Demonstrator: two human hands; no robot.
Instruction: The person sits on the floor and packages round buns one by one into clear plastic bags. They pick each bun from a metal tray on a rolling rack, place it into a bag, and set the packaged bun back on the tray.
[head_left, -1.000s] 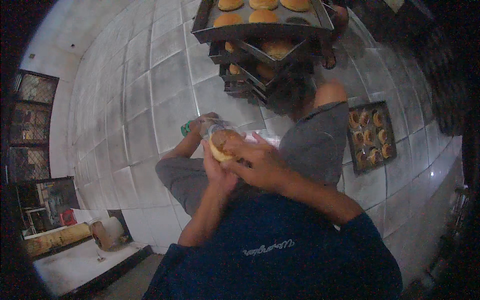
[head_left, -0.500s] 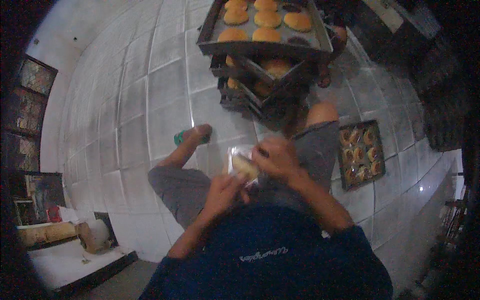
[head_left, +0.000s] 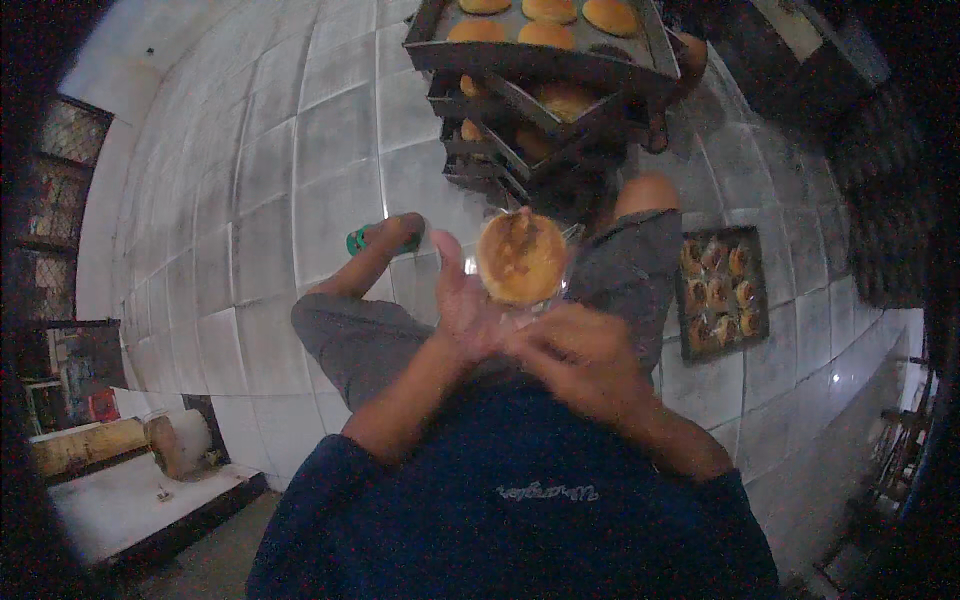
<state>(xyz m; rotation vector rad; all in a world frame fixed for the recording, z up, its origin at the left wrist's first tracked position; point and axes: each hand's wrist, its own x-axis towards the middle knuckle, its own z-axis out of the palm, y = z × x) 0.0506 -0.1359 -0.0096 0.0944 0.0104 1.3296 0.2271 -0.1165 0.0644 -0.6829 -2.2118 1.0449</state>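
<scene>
A round golden bun (head_left: pixel 522 258) with a browned patch rests inside a clear plastic bag, in front of my body. My left hand (head_left: pixel 466 312) supports it from below, palm up and thumb stretched out to the side; its fingers are hidden beneath the bun. At the near end of the bag my right hand (head_left: pixel 578 345) is closed, thumb and fingertips pinched together at the plastic. The bag itself is thin and shows mainly as glints around the bun.
Ahead stands a stack of dark baking trays (head_left: pixel 545 58) with buns in them. On the tiled floor to my right lies another tray (head_left: pixel 722 290) of several wrapped baked goods. My bent legs frame the work. At far left is a white ledge (head_left: pixel 150 505) bearing a roller.
The bun has turned so its round face shows, and it sits farther from my body. My left hand has opened out palm up; my right has moved to the bag's near end.
</scene>
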